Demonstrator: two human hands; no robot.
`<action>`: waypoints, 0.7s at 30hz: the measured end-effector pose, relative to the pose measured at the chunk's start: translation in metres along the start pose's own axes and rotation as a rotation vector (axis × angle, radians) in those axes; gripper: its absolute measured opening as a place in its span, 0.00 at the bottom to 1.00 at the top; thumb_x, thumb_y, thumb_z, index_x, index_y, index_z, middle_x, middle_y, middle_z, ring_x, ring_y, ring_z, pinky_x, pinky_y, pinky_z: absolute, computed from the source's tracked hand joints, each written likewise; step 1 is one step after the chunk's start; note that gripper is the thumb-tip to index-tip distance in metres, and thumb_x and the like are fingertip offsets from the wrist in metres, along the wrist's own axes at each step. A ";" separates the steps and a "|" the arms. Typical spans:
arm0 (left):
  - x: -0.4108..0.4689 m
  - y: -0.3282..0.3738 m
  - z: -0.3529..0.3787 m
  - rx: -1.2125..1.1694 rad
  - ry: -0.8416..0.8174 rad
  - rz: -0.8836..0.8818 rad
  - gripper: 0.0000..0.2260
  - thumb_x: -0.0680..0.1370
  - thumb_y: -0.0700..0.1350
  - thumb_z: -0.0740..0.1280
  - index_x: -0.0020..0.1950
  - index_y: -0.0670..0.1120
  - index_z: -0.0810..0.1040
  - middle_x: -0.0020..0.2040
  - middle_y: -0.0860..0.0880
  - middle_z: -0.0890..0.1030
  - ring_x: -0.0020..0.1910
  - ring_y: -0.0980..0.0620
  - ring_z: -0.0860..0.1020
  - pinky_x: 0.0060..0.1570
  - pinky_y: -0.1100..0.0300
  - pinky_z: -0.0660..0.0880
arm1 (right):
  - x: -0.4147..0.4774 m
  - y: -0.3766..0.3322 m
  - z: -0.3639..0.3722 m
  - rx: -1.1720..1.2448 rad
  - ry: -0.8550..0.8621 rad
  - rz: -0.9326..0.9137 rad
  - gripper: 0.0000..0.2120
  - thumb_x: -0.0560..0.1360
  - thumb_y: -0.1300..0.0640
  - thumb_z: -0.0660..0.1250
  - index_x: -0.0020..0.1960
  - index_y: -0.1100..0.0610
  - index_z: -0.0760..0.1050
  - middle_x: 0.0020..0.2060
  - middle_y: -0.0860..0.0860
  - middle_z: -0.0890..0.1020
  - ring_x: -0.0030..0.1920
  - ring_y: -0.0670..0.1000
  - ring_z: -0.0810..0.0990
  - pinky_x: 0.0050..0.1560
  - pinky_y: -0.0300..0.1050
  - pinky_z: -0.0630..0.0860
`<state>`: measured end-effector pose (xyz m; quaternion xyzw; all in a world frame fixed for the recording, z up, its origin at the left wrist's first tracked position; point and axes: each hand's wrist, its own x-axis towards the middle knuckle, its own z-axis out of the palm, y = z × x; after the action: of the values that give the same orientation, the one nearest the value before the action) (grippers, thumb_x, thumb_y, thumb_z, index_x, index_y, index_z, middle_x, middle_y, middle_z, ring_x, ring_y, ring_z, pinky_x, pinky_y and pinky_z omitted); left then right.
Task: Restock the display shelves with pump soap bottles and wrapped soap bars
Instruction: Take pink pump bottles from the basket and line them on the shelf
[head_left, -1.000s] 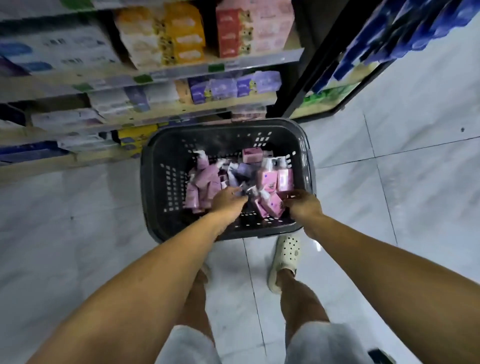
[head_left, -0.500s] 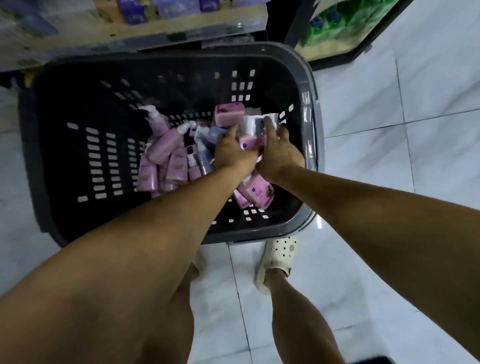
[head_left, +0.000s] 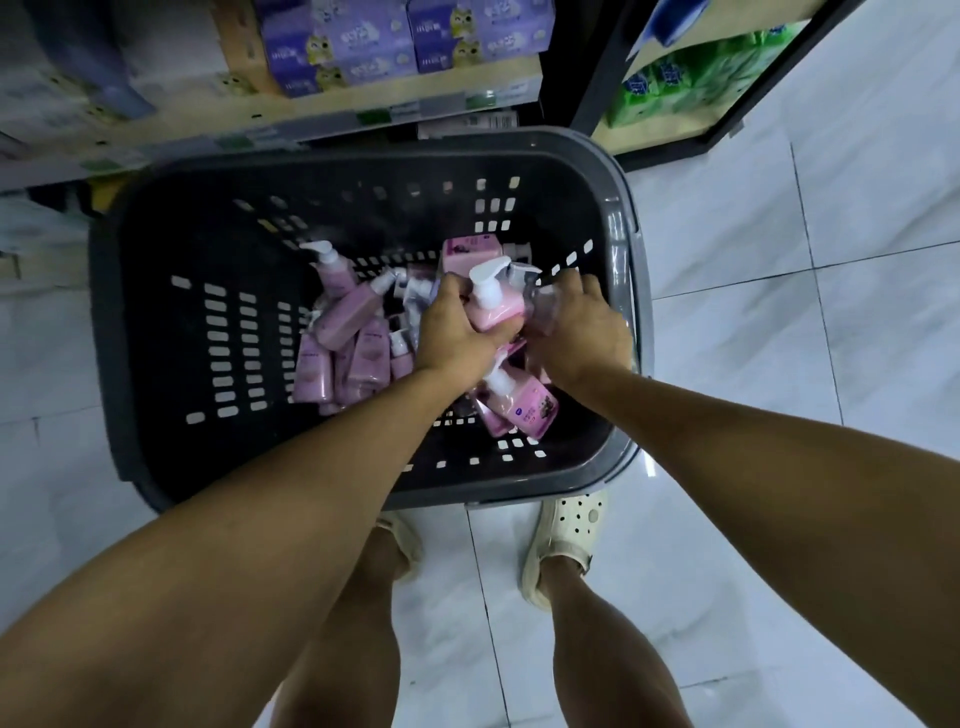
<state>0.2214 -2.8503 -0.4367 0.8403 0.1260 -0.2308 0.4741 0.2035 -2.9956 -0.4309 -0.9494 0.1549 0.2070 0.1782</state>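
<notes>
**Both hands down in the basket, the left clamped on a pink pump bottle**

The person leans over a dark grey slotted plastic basket (head_left: 156, 332) standing on the white tiled floor (head_left: 779, 364), with both bare forearms reaching forward and down into its right half. The left hand (head_left: 457, 332) is knuckles-up, its fingers wrapped round the body of a pink pump soap bottle with a white pump head (head_left: 493, 306). The bottle stands roughly upright in the grip, raised above the heap, with its nozzle pointing right.

The right hand (head_left: 582, 332) is just beside it, near the basket's right wall. Its fingers curl down over a pale translucent-wrapped item (head_left: 540, 299) that is too blurred to name. The two hands nearly touch.

Below the wrists lies a second pink pump bottle with a printed label (head_left: 519, 410), flat on the basket floor. To the left a loose pile of mauve pump bottles (head_left: 343, 338) leans together, and a pink wrapped soap bar (head_left: 470, 252) sits behind the held bottle.

Beyond the basket, wooden display shelves (head_left: 291, 111) carry purple packs with cartoon faces (head_left: 363, 41). Green packs (head_left: 685, 78) stand on the unit to the right. A pair of cream perforated clogs (head_left: 566, 540) stands at the basket's near edge.
</notes>
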 end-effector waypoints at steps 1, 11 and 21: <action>-0.004 0.006 -0.006 -0.022 0.012 -0.013 0.22 0.70 0.51 0.77 0.59 0.50 0.72 0.51 0.54 0.81 0.47 0.57 0.79 0.39 0.69 0.72 | -0.005 0.003 -0.006 0.102 0.037 -0.006 0.26 0.72 0.51 0.73 0.64 0.55 0.66 0.57 0.51 0.73 0.50 0.56 0.79 0.40 0.45 0.68; -0.085 0.113 -0.079 -1.022 -0.139 -0.409 0.05 0.73 0.45 0.68 0.41 0.48 0.84 0.38 0.49 0.85 0.35 0.53 0.82 0.35 0.61 0.78 | -0.093 -0.002 -0.159 1.004 0.030 -0.089 0.28 0.67 0.65 0.79 0.58 0.45 0.71 0.39 0.35 0.80 0.35 0.49 0.79 0.38 0.50 0.84; -0.194 0.309 -0.228 -1.305 -0.310 -0.042 0.09 0.68 0.41 0.67 0.42 0.43 0.87 0.50 0.42 0.85 0.50 0.45 0.84 0.53 0.52 0.80 | -0.181 -0.094 -0.415 0.928 0.097 -0.553 0.38 0.64 0.66 0.78 0.68 0.43 0.71 0.48 0.43 0.77 0.39 0.51 0.74 0.46 0.60 0.82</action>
<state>0.2487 -2.8143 -0.0084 0.3359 0.1865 -0.2344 0.8930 0.2217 -3.0393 0.0290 -0.7849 -0.0177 0.0181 0.6191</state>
